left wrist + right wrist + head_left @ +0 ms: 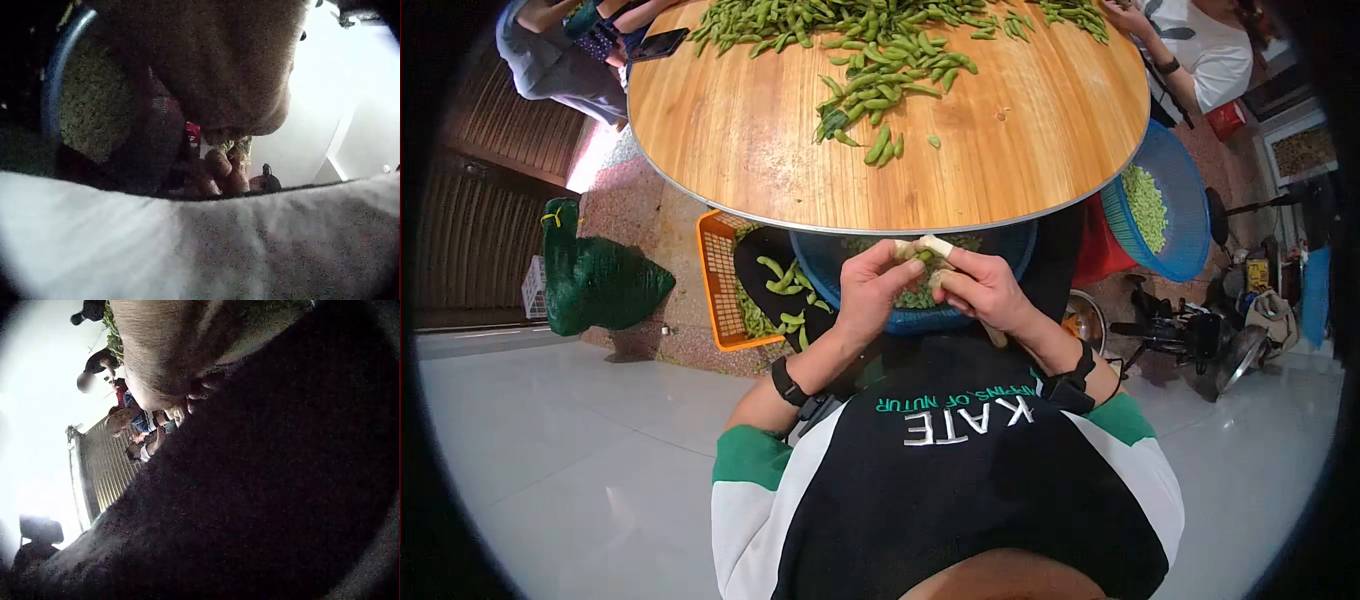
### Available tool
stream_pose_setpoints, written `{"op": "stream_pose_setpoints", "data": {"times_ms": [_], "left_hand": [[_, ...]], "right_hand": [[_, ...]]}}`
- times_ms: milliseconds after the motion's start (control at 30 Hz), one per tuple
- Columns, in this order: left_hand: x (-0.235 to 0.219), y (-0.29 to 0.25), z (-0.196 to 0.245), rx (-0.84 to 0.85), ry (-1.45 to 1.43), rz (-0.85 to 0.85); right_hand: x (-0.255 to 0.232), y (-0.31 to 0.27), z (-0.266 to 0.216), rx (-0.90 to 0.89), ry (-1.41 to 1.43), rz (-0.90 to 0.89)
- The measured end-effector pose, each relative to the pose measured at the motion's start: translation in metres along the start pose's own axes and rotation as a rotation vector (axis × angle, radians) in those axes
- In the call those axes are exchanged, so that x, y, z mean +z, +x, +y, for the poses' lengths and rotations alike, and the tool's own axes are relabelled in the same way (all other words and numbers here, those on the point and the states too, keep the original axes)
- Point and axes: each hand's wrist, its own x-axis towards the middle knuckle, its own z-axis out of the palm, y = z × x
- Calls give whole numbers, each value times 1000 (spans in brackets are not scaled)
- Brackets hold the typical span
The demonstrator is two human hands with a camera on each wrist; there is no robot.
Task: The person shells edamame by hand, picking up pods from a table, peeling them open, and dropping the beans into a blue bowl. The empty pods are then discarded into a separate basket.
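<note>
A green soybean pod (924, 257) sits between the fingertips of both hands, close in front of the table edge. My left hand (872, 288) pinches it from one side, and my right hand (992, 292) pinches it from the other. Pale wraps cover some fingertips. Under the hands stands a blue basket (810, 262) with shelled green beans in it, partly hidden by the hands and the tabletop. In the left wrist view the back of the left hand (231, 69) fills the top; the right wrist view shows mostly the right hand (169, 356) and dark cloth.
A round wooden table (740, 130) bears a heap of pods (870, 80) and a phone (658, 45). An orange crate (722, 290) with pods stands left, beyond it a green sack (605, 275). Right is another blue basket (1185, 215) of beans. Other people sit around the table.
</note>
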Motion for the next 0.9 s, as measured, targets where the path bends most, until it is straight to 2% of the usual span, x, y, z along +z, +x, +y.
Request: {"op": "stream_pose_setpoints", "data": {"times_ms": [67, 100, 167, 200, 267, 300, 367, 400, 433, 467, 500, 567, 633, 700, 733, 800, 833, 900], "left_hand": [[-1, 5, -2, -156, -129, 5], [-3, 7, -1, -156, -130, 7], [-7, 11, 0, -428, -547, -130], [-9, 13, -5, -466, -597, -141], [-10, 18, -16, -491, -583, -113], [-8, 20, -18, -513, -565, -92], [-1, 25, -17, -491, -483, -79], [2, 24, -18, -442, -336, -40], [3, 21, -20, -397, -187, 0], [-1, 17, -15, -357, 8, -46], [-7, 11, -8, -359, 10, -50], [-30, -9, 10, 160, 637, 80], [-70, -22, 34, 364, 1277, 84], [-95, -30, 58, 278, 1760, 49], [-93, -26, 65, 285, 1767, 54], [-80, -4, 78, 678, 1445, 184], [-70, 8, 80, 684, 1445, 183], [-44, 40, 79, 616, 1122, 146]], "right_hand": [[0, 3, 10, -138, -145, 98], [-2, 4, 13, -136, -146, 97], [-10, 6, 19, -203, -183, 41], [-18, 13, 25, -202, -185, 36], [-32, 21, 42, -778, -926, 77], [-28, 18, 41, -774, -924, 79], [-17, 13, 28, -413, -517, 138], [-10, 11, 22, -359, -350, 139], [-10, 11, 22, -354, -346, 137], [-12, 11, 22, -336, -363, 149], [-16, 12, 20, -319, -383, 162], [-22, 4, 18, -316, -432, 185], [-27, -1, 13, -193, -223, 256], [-28, -1, 15, -213, -195, 262], [-27, -1, 14, -207, -214, 248], [-23, 3, 11, -215, -221, 211], [-19, 6, 9, -220, -222, 213], [-12, 9, 3, -234, -169, 208]]}}
